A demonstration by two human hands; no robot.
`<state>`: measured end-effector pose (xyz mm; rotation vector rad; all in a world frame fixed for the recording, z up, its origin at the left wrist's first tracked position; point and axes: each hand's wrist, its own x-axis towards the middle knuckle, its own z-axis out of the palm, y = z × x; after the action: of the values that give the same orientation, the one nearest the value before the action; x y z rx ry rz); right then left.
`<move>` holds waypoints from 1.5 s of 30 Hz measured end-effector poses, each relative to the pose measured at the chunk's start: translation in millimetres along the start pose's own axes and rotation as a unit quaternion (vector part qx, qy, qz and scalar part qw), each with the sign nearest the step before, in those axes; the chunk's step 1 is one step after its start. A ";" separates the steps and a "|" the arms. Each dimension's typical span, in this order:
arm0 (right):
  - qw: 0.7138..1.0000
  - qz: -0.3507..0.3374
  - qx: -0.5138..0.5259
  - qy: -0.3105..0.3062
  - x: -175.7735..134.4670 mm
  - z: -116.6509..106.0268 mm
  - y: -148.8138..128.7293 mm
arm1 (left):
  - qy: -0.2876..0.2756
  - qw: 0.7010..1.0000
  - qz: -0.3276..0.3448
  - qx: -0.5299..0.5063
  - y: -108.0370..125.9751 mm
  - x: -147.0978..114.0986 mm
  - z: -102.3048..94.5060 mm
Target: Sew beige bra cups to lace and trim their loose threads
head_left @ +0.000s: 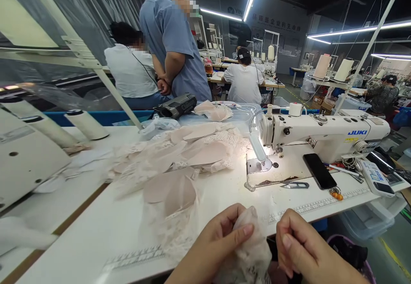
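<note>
While pale lace pieces (205, 153) lie heaped on the white table (80, 232), the left hand (224, 235) pinches a sheer cloth (257, 249) between thumb and fingers, at the near table edge. Beside it, the right hand (300, 245) is curled closed; whether it grips something, I cannot tell. Beyond, slightly right, lies a black phone (319, 171).

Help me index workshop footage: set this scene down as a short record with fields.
Left hand: pinches bunched sheer fabric
Right hand: curled closed beside it; anything inside is hidden
Pile: beige pads and lace, left of the machine
Machine: white JUKI sewing machine, its work area lit
Nearby: black phone, thread snips
Surface: white table with ruler markings
Background: standing co-worker, others seated
</note>
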<state>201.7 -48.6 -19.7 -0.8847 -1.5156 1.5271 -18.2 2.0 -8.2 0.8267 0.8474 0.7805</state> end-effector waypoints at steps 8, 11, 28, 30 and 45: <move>1.000 0.017 0.018 -0.016 0.4 6.9 6.9 | 0.036 0.999 -0.020 -0.025 -8.1 2.3 5.8; 0.999 0.030 0.030 -0.024 2.7 10.9 12.6 | 0.098 0.993 0.058 -0.030 -9.5 4.7 8.9; 0.990 -0.043 -0.094 0.100 41.9 -22.7 -13.3 | 0.076 0.996 0.047 0.005 4.2 1.0 8.4; 0.996 0.063 0.060 0.017 55.4 -16.1 4.1 | 0.089 0.995 0.049 0.022 4.9 -2.4 11.5; 0.957 0.111 0.267 0.006 52.6 8.5 15.9 | 0.125 0.949 0.216 0.193 -10.7 7.5 -1.5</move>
<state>169.9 -4.8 -32.3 -0.7506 -0.9334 1.9606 -13.5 3.8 -20.4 1.3085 1.0803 1.1416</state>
